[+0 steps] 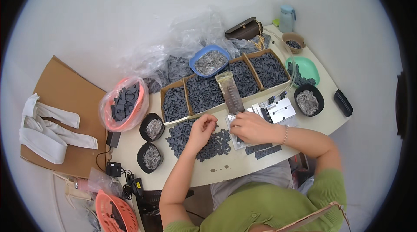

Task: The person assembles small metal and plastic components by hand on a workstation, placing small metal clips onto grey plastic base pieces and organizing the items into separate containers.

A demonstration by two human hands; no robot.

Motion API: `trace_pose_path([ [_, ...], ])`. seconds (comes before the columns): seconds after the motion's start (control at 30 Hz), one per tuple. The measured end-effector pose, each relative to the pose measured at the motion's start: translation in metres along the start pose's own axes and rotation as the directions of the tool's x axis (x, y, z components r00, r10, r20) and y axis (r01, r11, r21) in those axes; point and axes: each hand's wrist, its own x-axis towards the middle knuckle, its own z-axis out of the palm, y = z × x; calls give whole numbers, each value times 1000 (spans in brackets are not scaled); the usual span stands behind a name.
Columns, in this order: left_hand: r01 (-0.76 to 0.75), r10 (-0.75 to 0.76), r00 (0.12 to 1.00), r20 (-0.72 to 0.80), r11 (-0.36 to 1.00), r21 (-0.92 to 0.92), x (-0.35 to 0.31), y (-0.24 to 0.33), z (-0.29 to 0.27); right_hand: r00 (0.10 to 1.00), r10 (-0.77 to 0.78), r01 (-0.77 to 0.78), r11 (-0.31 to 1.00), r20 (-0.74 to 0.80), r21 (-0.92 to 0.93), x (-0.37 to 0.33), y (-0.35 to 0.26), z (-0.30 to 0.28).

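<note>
My left hand [201, 131] is over a loose pile of small dark grey plastic pieces [182, 140]. Its fingers are pinched together, and anything between them is too small to make out. Just to the right, my right hand [252, 127] rests on a silvery metal fixture [280, 111] with air fittings, its fingers curled over the plate. Whatever those fingers grip is hidden beneath them. A brown strip-like block partly wrapped in clear film [231, 93] stands behind the right hand. Dark grey ribbed strips [267, 151] lie at the table's front edge.
A divided cardboard tray [213, 109] of grey pieces spans the table's middle. Metal pins fill a blue basin [194, 67] and black bowls [141, 159]. A pink basket [140, 101] stands left, a green bowl [315, 69] right. Clear tubing [293, 64] runs to the fixture.
</note>
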Motion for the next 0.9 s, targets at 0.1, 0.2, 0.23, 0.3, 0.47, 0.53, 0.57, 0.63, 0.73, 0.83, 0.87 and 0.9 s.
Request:
trace_pose_path([
  [0.1,58,-62,998,-10,970,-238,-7,12,-2,996,-6,3,999,85,36,24,-3,17],
  [0.2,108,-115,993,-9,955,-275,-11,17,-11,989,28,-15,996,147,-88,40,-1,30],
  [0.23,130,-138,990,-11,952,-276,-12,18,-13,993,35,-30,999,116,-45,39,3,33],
  [0.3,82,-90,996,-21,966,-246,-16,15,-14,997,45,-47,998,57,40,41,11,33],
  [0.47,16,-26,991,-131,996,-84,-26,4,13,988,156,-157,985,20,70,11,16,8],
  [0.53,10,3,986,-168,997,76,-26,11,25,997,72,-72,997,-27,10,-3,11,10],
  [0.57,-76,105,980,-169,983,170,-25,14,30,997,61,-61,998,-37,-10,-6,6,11],
  [0.63,-238,304,942,-145,906,350,-22,17,39,998,37,-39,998,-56,-48,-11,-2,10],
  [0.73,-372,461,882,-100,810,453,-15,18,47,994,75,-77,997,-81,-21,-19,-3,13],
  [0.83,-431,521,850,-77,772,468,-10,16,54,985,117,-115,993,-124,24,-19,4,23],
  [0.87,-430,522,849,-81,772,468,-9,14,55,981,132,-127,991,-142,43,-18,5,26],
  [0.9,-429,523,848,-85,772,469,-8,13,57,981,129,-123,991,-147,47,-17,6,27],
])
